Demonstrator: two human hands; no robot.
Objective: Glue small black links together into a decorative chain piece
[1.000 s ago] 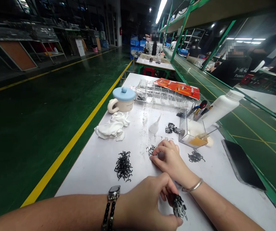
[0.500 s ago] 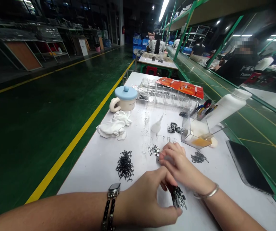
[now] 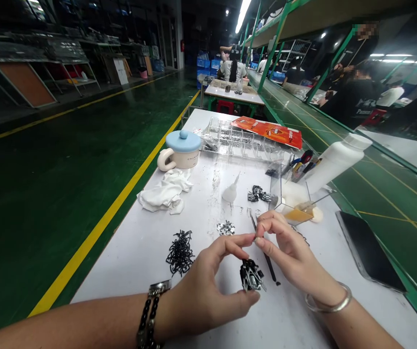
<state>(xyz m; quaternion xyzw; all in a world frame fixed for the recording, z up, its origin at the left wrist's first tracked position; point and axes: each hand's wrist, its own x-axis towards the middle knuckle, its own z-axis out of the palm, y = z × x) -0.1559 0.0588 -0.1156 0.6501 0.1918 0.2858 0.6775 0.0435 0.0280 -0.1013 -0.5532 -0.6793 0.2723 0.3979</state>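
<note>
My left hand (image 3: 208, 286) grips a small black-and-silver metal assembly (image 3: 251, 276) between thumb and bent fingers, its index finger stretched toward my right hand. The thumb and index finger of my right hand (image 3: 290, 247) are pinched together at the left index fingertip. Whatever they hold is too small to make out. Beneath the right hand lies a pair of dark tweezers (image 3: 268, 264). To the left is a pile of black curved pieces (image 3: 180, 252), and beyond the hands a small heap of silver metal bits (image 3: 226, 228). Several black-and-silver assemblies (image 3: 258, 194) lie farther back.
A white dropper bottle (image 3: 229, 193), a crumpled white cloth (image 3: 167, 191) and a blue-lidded mug (image 3: 183, 150) stand on the white table. Farther right are a clear box (image 3: 296, 215), a white bottle (image 3: 339, 162) and a phone (image 3: 370, 252). A compartment tray (image 3: 241, 150) sits behind.
My right hand has come from the silver bits back to the left index fingertip. The left index finger has stretched out, and the tweezers now show beneath the right hand.
</note>
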